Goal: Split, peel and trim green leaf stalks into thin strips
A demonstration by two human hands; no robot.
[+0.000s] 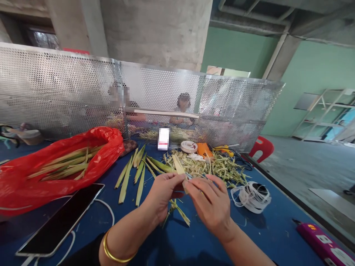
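Note:
A pale strip of corn husk (178, 164) stands up between my two hands over the middle of the table. My left hand (164, 194) pinches its lower part between thumb and fingers. From the right, my right hand (212, 203) closes its thumb and forefinger on the same piece, its other fingers bent. Something small and bluish shows at the fingertips, too hidden to name. Just below the hands lies a knotted bit of husk (180, 214) with loose ends. Several long green-yellow husk leaves (140, 184) are spread to the left of my hands.
Behind my hands lies a heap of husk scraps (227, 170), with a tape roll (189, 146) and an orange object (204, 150). A white cord spool (255, 197) sits right. Left are a red bag (16, 184) of husks and a tablet (63, 218). People sit behind the perforated screen (166, 85).

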